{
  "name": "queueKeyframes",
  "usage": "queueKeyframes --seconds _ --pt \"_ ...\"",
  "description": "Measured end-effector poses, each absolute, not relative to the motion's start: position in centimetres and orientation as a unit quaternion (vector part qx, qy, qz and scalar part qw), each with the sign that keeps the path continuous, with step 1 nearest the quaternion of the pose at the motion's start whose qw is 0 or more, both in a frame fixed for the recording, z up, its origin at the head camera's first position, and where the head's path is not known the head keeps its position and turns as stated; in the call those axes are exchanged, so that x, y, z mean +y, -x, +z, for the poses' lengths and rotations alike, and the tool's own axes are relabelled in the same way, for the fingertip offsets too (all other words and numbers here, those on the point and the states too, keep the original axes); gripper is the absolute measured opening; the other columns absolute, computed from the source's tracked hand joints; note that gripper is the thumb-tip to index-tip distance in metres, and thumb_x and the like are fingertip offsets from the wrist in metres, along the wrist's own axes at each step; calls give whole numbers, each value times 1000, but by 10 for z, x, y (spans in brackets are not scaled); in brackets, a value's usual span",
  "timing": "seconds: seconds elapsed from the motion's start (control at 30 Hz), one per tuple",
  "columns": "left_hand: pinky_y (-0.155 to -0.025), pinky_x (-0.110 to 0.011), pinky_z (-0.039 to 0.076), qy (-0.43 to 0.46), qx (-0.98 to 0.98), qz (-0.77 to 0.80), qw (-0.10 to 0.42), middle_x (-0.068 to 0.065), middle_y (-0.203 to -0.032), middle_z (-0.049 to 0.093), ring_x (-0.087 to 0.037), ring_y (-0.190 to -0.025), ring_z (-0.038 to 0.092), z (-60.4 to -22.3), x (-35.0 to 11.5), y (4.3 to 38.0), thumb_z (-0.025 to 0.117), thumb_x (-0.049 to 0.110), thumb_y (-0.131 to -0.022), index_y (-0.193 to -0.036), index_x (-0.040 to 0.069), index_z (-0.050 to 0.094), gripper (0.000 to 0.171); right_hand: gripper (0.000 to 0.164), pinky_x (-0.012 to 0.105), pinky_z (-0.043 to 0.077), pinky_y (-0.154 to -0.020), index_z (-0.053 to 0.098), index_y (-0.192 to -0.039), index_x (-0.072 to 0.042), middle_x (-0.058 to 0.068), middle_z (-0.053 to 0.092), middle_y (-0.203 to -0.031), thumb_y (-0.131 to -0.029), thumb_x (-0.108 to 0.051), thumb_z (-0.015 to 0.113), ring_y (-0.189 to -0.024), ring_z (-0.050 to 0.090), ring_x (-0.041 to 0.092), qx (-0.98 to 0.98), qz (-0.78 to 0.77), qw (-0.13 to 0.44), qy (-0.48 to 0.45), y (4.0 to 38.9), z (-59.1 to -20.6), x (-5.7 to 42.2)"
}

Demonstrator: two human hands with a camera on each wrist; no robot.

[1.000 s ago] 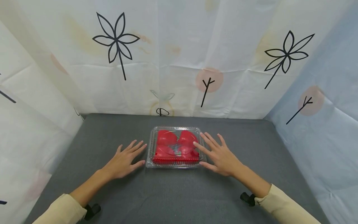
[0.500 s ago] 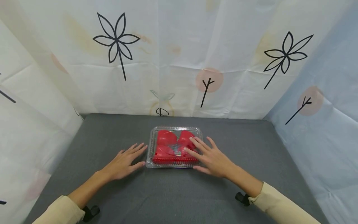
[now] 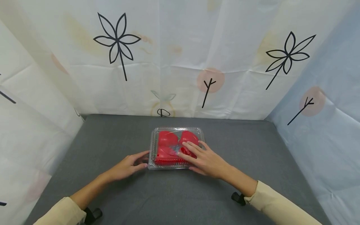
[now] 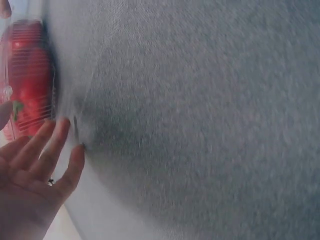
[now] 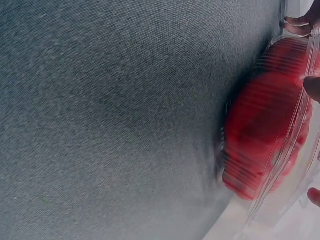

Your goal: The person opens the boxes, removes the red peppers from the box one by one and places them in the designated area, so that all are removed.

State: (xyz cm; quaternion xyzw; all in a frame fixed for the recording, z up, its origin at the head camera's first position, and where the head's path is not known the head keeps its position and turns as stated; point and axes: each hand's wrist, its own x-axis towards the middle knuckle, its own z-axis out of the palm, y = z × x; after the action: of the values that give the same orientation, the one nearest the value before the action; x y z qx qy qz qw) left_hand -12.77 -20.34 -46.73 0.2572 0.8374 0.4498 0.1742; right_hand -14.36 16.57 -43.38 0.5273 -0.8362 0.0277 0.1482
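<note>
In the head view a clear plastic clamshell box lies on the grey cloth, lid down. Through it show several rounded red pieces, tomato-like, with a bit of green among them. My left hand is at the box's left edge, thumb and fingers apart, fingertips at or just touching the rim. My right hand lies over the right side of the lid with fingers spread. In the left wrist view the left fingers are loosely bent beside the box. The right wrist view catches the box's ribbed side and clear rim.
Grey cloth covers the table around the box. White printed curtains stand behind and at both sides. A dark strap is at the left wrist, another at the right.
My right hand has moved left, from the box's right edge onto the lid. The left fingers have drawn closer together at the left edge. The box has shifted very slightly to the right.
</note>
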Motion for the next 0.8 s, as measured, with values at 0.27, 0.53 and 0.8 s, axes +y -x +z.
queueKeyframes --seconds 0.27,0.53,0.8 --pt "-81 -30 53 -224 782 527 245 -22 -126 63 -26 -103 67 -466 -202 129 57 15 -101 -151 -9 25 64 83 54 43 -103 47 -148 -19 15 48 -147 -76 -32 86 -136 45 29 -809 14 185 -558 145 -435 153" --pt "-84 -25 52 -208 740 577 278 -23 -120 64 -18 -100 67 -467 -200 133 62 11 -98 -151 -12 18 72 76 49 41 -106 52 -145 -24 11 49 -148 -77 -31 86 -135 46 26 -800 -4 175 -573 142 -433 141" --pt "-91 -35 53 -143 718 608 306 -17 -115 67 -24 -103 67 -470 -194 132 63 14 -98 -154 -5 17 74 69 47 42 -104 54 -143 -24 12 48 -148 -80 -29 84 -136 46 27 -781 -31 179 -597 143 -428 129"
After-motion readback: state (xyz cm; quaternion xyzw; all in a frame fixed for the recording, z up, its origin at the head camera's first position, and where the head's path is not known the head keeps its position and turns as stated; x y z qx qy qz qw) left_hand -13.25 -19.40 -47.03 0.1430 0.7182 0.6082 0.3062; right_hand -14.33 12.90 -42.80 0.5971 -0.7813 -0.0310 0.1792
